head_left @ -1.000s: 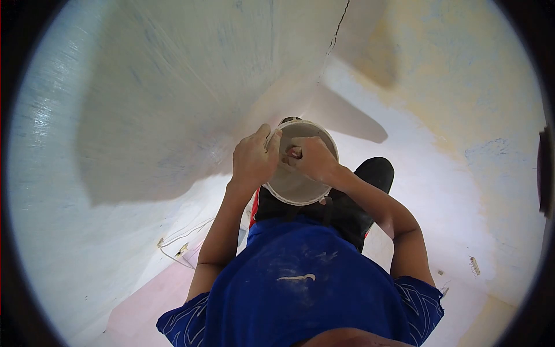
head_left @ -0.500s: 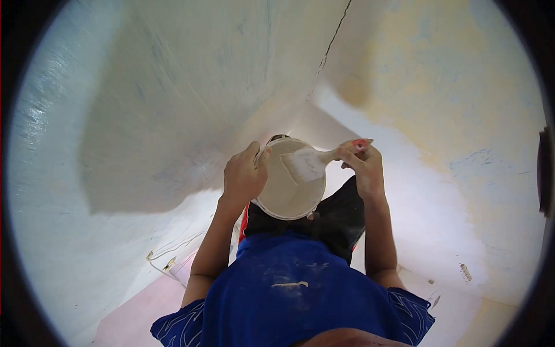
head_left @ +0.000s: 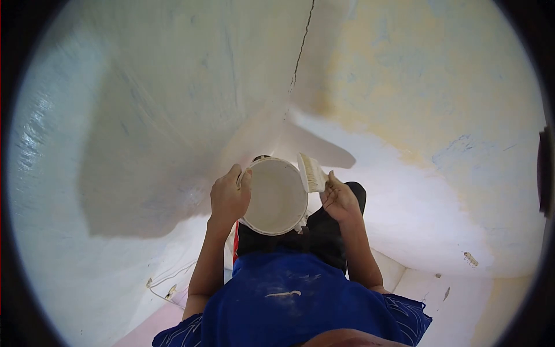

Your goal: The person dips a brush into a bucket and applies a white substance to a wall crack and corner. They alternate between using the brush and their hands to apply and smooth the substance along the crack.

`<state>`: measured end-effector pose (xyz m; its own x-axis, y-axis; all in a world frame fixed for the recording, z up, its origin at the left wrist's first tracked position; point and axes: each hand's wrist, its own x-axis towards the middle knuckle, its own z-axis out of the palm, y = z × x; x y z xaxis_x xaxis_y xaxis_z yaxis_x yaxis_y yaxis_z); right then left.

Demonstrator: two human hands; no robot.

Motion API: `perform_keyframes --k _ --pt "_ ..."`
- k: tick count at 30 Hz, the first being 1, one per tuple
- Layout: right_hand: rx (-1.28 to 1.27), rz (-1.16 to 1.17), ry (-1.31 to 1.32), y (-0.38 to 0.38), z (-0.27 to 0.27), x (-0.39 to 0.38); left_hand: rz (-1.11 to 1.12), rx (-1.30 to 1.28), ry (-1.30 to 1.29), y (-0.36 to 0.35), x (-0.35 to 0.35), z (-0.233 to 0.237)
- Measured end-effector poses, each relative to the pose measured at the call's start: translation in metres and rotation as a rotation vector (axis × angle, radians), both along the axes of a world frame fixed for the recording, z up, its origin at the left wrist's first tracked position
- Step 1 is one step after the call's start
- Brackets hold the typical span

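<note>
My left hand (head_left: 231, 195) grips the left rim of a round white bucket (head_left: 304, 202), thumb over the edge. Pale, whitish liquid shows inside the bucket, which is held in front of my body. In my right hand (head_left: 341, 199) is a wide paintbrush (head_left: 313, 174), fingers closed round its handle. The brush stands at the bucket's right rim, its pale wet bristles turned up and to the left.
Walls meet in a corner ahead, with a dark crack (head_left: 300, 49) running down. The right wall (head_left: 399, 81) has yellowish and blue patches. Loose wires (head_left: 167, 280) stick out low on the left. A dark object (head_left: 544, 173) sits at the far right edge.
The brush has come out of the bucket to its right rim, and its bristles have turned upward. Bucket and both hands sit lower and further left in view.
</note>
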<state>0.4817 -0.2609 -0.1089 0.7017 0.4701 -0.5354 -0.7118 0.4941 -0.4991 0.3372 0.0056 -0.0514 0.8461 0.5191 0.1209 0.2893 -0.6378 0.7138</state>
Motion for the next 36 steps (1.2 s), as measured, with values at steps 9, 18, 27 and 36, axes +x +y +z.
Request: perform_keyframes --k 9,18,27,36 --pt "0.125 -0.025 0.02 0.011 0.022 -0.017 -0.005 0.041 -0.065 -0.005 -0.003 0.007" --pt "0.046 -0.101 -0.239 0.014 0.074 -0.002 0.002 0.047 -0.04 0.0 -0.005 0.0" --pt "-0.107 -0.31 -0.899 0.009 0.173 0.06 0.005 0.006 -0.026 0.002 -0.005 -0.004" --pt "-0.183 -0.128 -1.102 0.028 0.228 0.053 0.026 0.035 -0.11 0.003 -0.002 -0.012"
